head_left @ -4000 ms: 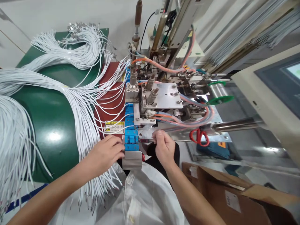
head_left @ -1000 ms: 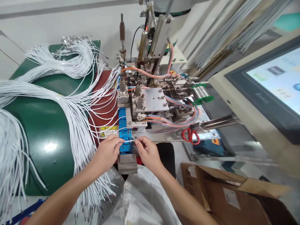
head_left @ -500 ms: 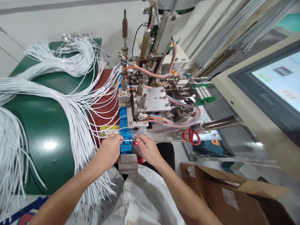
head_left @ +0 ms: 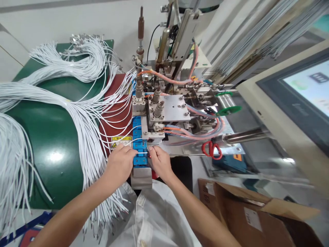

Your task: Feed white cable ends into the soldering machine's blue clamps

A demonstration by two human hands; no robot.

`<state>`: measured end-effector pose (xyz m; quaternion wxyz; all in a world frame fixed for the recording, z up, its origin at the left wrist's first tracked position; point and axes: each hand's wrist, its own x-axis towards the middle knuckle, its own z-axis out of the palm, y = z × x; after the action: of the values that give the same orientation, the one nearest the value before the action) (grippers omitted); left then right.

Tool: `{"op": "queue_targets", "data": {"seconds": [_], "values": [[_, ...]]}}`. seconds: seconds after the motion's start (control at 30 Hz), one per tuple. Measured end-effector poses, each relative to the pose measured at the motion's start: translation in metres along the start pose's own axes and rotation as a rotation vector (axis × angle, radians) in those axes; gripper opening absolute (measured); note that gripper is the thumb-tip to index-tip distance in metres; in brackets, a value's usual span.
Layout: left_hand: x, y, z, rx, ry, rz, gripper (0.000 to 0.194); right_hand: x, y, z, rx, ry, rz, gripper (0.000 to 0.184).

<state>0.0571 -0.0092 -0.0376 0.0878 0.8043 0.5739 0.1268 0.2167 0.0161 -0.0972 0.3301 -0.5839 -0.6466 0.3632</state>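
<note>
A short stretch of white cable [head_left: 142, 153] lies across the blue fixture blocks [head_left: 140, 160] at the near end of the machine. My left hand [head_left: 122, 159] pinches this cable on the left side of the blocks. On the right side, my right hand [head_left: 159, 162] has thumb and finger closed at the cable's end; the tip is hidden by the fingers. A small red light shows beside the right fingertips. Other white cables [head_left: 115, 113] run from the blocks farther back to a large bundle [head_left: 77, 127] on the left.
The green table [head_left: 51, 171] carries several cable bundles. Behind the hands stands the machine with a metal plate [head_left: 172, 109], hoses and a solder-wire spool [head_left: 227, 103]. Red-handled scissors [head_left: 212, 150] lie to the right. A screen [head_left: 308, 82] and cardboard box [head_left: 239, 209] flank the right side.
The view has shifted slightly. Both hands stay at the same blue block with the cable between them; the right fingers now cover more of the red light.
</note>
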Motion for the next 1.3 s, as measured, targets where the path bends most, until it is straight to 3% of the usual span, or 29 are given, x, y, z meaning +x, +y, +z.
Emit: {"op": "queue_targets", "data": {"seconds": [0.13,0.27,0.43,0.53,0.63,0.8,0.87,1.0,1.17,1.3], "values": [[-0.007,-0.006,-0.005,0.010,-0.038,0.119,0.028,0.004,0.000,-0.011,0.169,0.133,0.066,0.035],[-0.021,-0.011,-0.023,0.014,-0.084,0.207,0.030,0.003,-0.001,-0.023,0.360,0.203,0.054,0.035],[-0.044,-0.014,-0.047,-0.068,-0.430,0.224,0.006,-0.001,0.002,-0.033,0.454,0.172,0.046,0.038],[-0.049,-0.012,-0.050,-0.024,-0.487,0.201,0.015,-0.003,0.000,-0.033,0.494,0.152,0.047,0.038],[-0.043,-0.005,-0.047,-0.110,-0.401,0.210,0.017,-0.008,-0.004,-0.032,0.519,0.144,0.018,0.038],[-0.025,0.011,-0.031,-0.261,-0.059,0.087,0.017,-0.025,-0.012,-0.035,0.624,0.039,-0.107,0.028],[-0.020,0.017,-0.025,-0.279,0.014,0.024,0.017,-0.030,-0.016,-0.037,0.624,0.003,-0.164,0.020],[-0.013,0.026,-0.015,-0.321,0.038,0.047,0.031,-0.028,-0.026,-0.043,0.466,0.005,-0.240,0.007],[-0.008,0.032,-0.010,-0.332,0.109,0.124,0.024,-0.021,-0.035,-0.046,0.326,-0.023,-0.303,0.011],[-0.006,0.034,-0.008,-0.349,0.165,0.128,0.021,-0.025,-0.033,-0.038,0.476,0.037,-0.136,0.013]]}}
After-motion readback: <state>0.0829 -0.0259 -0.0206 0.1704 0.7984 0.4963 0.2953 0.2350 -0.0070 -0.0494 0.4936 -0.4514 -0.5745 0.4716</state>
